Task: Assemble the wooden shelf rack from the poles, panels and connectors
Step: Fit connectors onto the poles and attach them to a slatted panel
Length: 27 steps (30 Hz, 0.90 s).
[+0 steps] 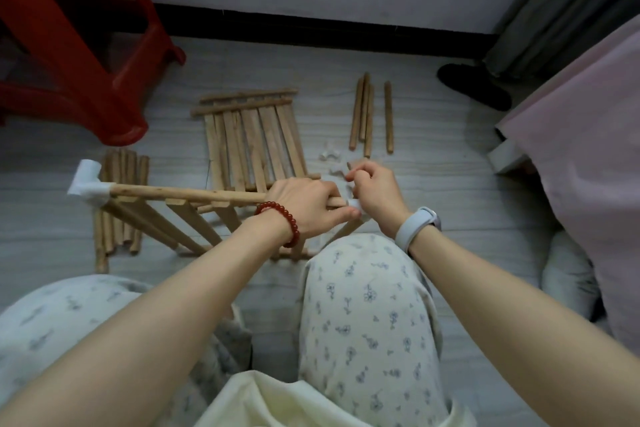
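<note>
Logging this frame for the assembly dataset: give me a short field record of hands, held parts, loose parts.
left hand: grips rail end of slatted panel
right hand: pinches white connector at that rail end
far rail end: white corner connector fitted
second panel: flat on floor
loose poles: floor, right of it
pole bundle: floor, left

Tilted slatted panel [180, 215], white-capped pole [187, 192]

Loose connectors [331, 157] beside right hand [374, 194]
</note>
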Each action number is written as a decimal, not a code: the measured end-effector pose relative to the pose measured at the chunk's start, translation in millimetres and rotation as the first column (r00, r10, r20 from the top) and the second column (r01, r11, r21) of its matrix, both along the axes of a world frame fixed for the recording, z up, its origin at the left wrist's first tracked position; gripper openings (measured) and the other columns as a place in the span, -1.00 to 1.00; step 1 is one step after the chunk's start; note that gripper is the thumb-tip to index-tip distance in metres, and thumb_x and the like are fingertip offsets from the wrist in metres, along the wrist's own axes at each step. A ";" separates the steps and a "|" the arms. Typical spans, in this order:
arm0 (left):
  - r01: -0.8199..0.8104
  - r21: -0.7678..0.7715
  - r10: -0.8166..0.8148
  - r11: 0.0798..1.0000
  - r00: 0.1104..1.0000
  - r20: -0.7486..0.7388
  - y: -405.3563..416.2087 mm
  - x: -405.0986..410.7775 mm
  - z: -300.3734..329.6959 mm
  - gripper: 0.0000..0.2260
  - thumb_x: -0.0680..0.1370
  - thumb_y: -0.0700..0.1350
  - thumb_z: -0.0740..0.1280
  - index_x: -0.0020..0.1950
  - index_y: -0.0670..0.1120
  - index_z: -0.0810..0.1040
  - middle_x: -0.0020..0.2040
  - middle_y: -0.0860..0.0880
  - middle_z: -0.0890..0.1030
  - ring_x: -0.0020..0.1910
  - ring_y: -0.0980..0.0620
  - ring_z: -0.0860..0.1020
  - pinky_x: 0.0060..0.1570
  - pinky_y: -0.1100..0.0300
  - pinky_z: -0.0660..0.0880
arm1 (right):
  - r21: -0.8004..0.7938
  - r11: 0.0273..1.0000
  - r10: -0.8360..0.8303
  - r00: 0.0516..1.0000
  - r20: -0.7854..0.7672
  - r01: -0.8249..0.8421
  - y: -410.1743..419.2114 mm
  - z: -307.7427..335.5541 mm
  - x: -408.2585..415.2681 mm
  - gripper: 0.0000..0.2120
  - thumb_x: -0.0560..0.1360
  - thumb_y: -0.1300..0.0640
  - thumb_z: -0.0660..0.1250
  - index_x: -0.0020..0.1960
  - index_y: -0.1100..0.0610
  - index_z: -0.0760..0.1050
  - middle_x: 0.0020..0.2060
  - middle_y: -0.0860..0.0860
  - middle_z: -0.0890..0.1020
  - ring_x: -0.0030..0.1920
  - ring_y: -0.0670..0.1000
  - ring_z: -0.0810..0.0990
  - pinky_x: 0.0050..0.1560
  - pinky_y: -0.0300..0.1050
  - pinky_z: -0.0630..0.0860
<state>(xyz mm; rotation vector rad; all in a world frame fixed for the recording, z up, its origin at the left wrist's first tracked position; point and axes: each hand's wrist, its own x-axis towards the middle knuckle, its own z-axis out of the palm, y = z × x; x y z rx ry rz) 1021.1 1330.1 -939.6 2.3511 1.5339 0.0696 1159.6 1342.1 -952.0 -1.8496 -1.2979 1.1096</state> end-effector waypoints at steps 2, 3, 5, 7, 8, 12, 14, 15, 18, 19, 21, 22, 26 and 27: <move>-0.003 -0.053 0.002 0.999 1.000 -0.011 2.8 1.6 0.8 -0.56 0.47 0.38 0.07 -0.05 0.09 0.53 -0.21 0.09 0.58 -0.23 0.05 0.50 -0.27 0.17 0.35 | 0.019 1.000 0.000 1.000 0.023 -0.001 1.0 0.7 -0.6 -0.71 0.51 0.27 0.09 -0.28 0.02 0.44 -0.41 -0.02 0.47 -0.36 -0.06 0.43 -0.32 -0.17 0.35; -0.008 -0.072 0.006 0.997 1.000 -0.018 3.7 2.4 1.8 -0.54 0.48 0.37 0.06 -0.04 0.07 0.54 -0.20 0.08 0.59 -0.23 0.05 0.51 -0.28 0.17 0.33 | 0.016 1.000 -0.001 1.000 0.027 0.001 1.8 1.6 -1.2 -0.71 0.52 0.27 0.09 -0.28 0.02 0.44 -0.41 -0.03 0.47 -0.36 -0.06 0.43 -0.32 -0.17 0.35; -0.018 -0.110 0.015 0.994 0.999 -0.029 5.2 3.3 5.4 -0.51 0.49 0.36 0.05 -0.02 0.03 0.56 -0.18 0.05 0.60 -0.20 0.03 0.52 -0.27 0.16 0.32 | 0.012 1.000 0.000 1.000 0.030 -0.001 3.0 2.8 -3.1 -0.71 0.52 0.27 0.07 -0.27 0.03 0.44 -0.41 -0.02 0.46 -0.37 -0.06 0.41 -0.33 -0.17 0.36; -0.026 -0.151 0.023 0.988 0.999 -0.022 6.9 6.3 9.7 -0.51 0.52 0.33 0.05 -0.02 0.00 0.56 -0.15 0.03 0.60 -0.14 0.01 0.52 -0.18 0.15 0.29 | 0.003 1.000 0.001 1.000 0.019 -0.001 3.5 3.5 -2.5 -0.71 0.53 0.26 0.06 -0.26 0.03 0.43 -0.41 -0.03 0.45 -0.38 -0.07 0.41 -0.34 -0.17 0.36; -0.023 -0.175 0.018 0.984 0.999 -0.028 6.9 8.5 10.5 -0.52 0.53 0.31 0.04 -0.05 -0.01 0.56 -0.13 0.03 0.60 -0.09 0.00 0.51 -0.10 0.12 0.27 | -0.007 1.000 -0.003 1.000 -0.003 0.003 2.7 3.4 -1.5 -0.72 0.53 0.26 0.05 -0.26 0.04 0.43 -0.43 -0.02 0.44 -0.39 -0.08 0.41 -0.35 -0.19 0.36; -0.071 -0.265 0.048 0.962 0.995 -0.091 3.2 16.9 10.1 -0.58 0.58 0.22 0.01 -0.29 -0.01 0.41 -0.09 0.00 0.54 0.11 -0.02 0.40 0.06 0.00 0.15 | -0.038 0.999 -0.044 0.990 -0.136 0.039 2.0 -0.5 -1.6 -0.71 0.53 0.26 0.00 -0.25 0.07 0.41 -0.55 -0.07 0.43 -0.42 -0.07 0.39 -0.38 -0.20 0.36; -0.129 -0.283 0.104 0.951 0.990 -0.100 0.2 18.8 9.7 -0.58 0.58 0.22 0.00 -0.32 -0.01 0.37 -0.07 0.01 0.49 0.15 -0.03 0.33 0.06 -0.01 0.15 | -0.050 0.997 -0.059 0.983 -0.172 0.051 2.3 -3.0 -3.3 -0.70 0.54 0.25 -0.03 -0.23 0.07 0.40 -0.62 -0.13 0.43 -0.44 -0.07 0.40 -0.40 -0.20 0.36; -0.153 -0.274 0.131 0.950 0.987 -0.097 -1.7 19.1 10.3 -0.58 0.57 0.23 0.00 -0.32 0.00 0.37 -0.08 0.02 0.48 0.15 -0.03 0.33 0.05 -0.01 0.14 | -0.056 0.997 -0.062 0.980 -0.187 0.053 2.1 -3.6 -3.9 -0.70 0.55 0.25 -0.04 -0.21 0.06 0.40 -0.64 -0.13 0.43 -0.46 -0.09 0.40 -0.42 -0.21 0.36; -0.192 -0.211 0.177 0.958 0.980 -0.089 -6.0 17.8 11.4 -0.54 0.55 0.26 -0.05 -0.22 -0.01 0.46 -0.07 0.02 0.48 0.16 -0.04 0.34 0.04 -0.01 0.12 | -0.057 0.997 -0.055 0.969 -0.240 0.042 1.6 -4.2 -4.5 -0.71 0.55 0.26 -0.05 -0.19 0.07 0.38 -0.65 -0.14 0.42 -0.56 -0.20 0.39 -0.45 -0.29 0.36; -0.189 -0.177 0.173 0.966 0.980 -0.099 -6.9 16.1 10.7 -0.50 0.54 0.28 -0.07 -0.11 -0.02 0.51 -0.01 0.01 0.49 0.17 -0.05 0.34 0.07 -0.02 0.13 | -0.057 0.998 -0.052 0.964 -0.259 0.039 1.2 -4.2 -4.6 -0.72 0.55 0.26 -0.05 -0.19 0.08 0.37 -0.66 -0.13 0.42 -0.58 -0.21 0.38 -0.46 -0.31 0.36; -0.183 -0.122 0.167 0.976 0.978 -0.124 -8.5 11.0 10.7 -0.40 0.50 0.35 -0.10 0.14 0.00 0.52 0.11 0.02 0.52 0.17 -0.05 0.35 0.11 -0.03 0.15 | -0.065 0.997 -0.056 0.953 -0.299 0.038 0.2 -2.9 -5.0 -0.73 0.55 0.27 -0.06 -0.19 0.10 0.36 -0.65 -0.12 0.40 -0.60 -0.20 0.36 -0.51 -0.36 0.36; -0.186 -0.097 0.170 0.978 0.974 -0.152 -8.5 8.4 11.3 -0.36 0.47 0.39 -0.12 0.17 0.03 0.52 0.11 0.03 0.54 0.15 -0.04 0.37 0.12 -0.04 0.14 | -0.067 0.997 -0.060 0.946 -0.318 0.041 0.3 -2.9 -5.3 -0.73 0.55 0.27 -0.06 -0.19 0.10 0.35 -0.64 -0.12 0.39 -0.60 -0.20 0.35 -0.52 -0.37 0.35; -0.161 -0.007 0.153 0.987 0.952 -0.266 -11.8 3.7 16.4 -0.32 0.42 0.43 -0.16 0.04 0.05 0.58 0.00 0.05 0.59 0.10 -0.02 0.40 0.16 -0.06 0.11 | -0.082 0.996 -0.067 0.956 -0.287 0.045 0.1 -2.3 -7.7 -0.73 0.55 0.25 -0.06 -0.20 0.08 0.35 -0.64 -0.12 0.42 -0.60 -0.20 0.36 -0.50 -0.34 0.35; -0.171 -0.046 0.155 0.984 0.960 -0.234 -12.2 4.2 17.3 -0.36 0.45 0.41 -0.12 0.07 0.04 0.56 0.02 0.04 0.57 0.09 -0.01 0.40 0.14 -0.03 0.13 | -0.080 0.995 -0.073 0.955 -0.286 0.052 0.0 -2.5 -7.7 -0.73 0.55 0.25 -0.06 -0.20 0.08 0.34 -0.65 -0.12 0.42 -0.60 -0.20 0.36 -0.49 -0.32 0.34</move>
